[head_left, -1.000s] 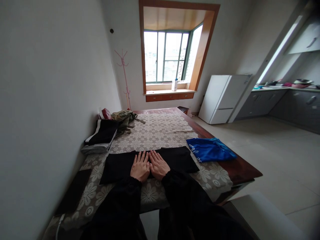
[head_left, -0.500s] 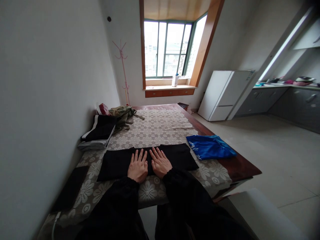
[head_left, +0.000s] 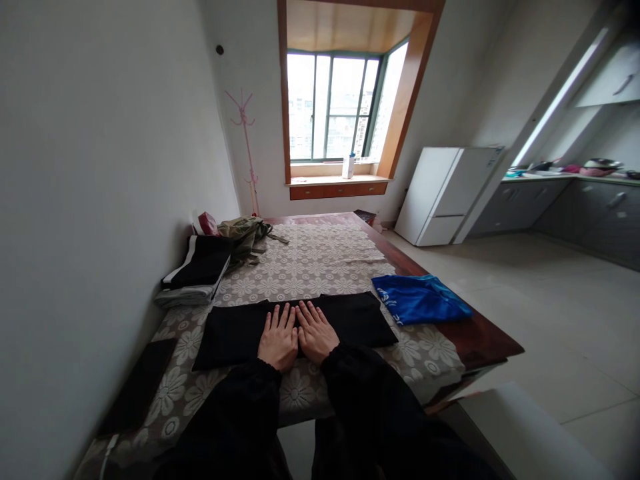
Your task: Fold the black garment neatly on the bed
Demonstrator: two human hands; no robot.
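At the near edge of the worktop (head_left: 480, 337), a folded black garment (head_left: 350, 320) lies as a long flat strip on the lace cloth (head_left: 310, 260), and both hands rest on its middle, side by side and touching. The left hand (head_left: 278, 340) and right hand (head_left: 315, 333) are released, palms down, fingers extended and close together; neither grasps anything. To flatten the fold well, judgement suggests keeping the palms flat, applying even pressure, and stroking outward from the centre toward each end, so creases are pushed out rather than trapped. Just beside the strip's right end lies a blue garment (head_left: 420, 299), nearly touching it; an outward stroke on that side could disturb it. Near the wall, left and beyond, sits a stack of folded clothes (head_left: 197, 270), with an olive garment (head_left: 245, 233) behind it. A dark flat item (head_left: 140, 387) lies near the left end; its nature cannot be determined.
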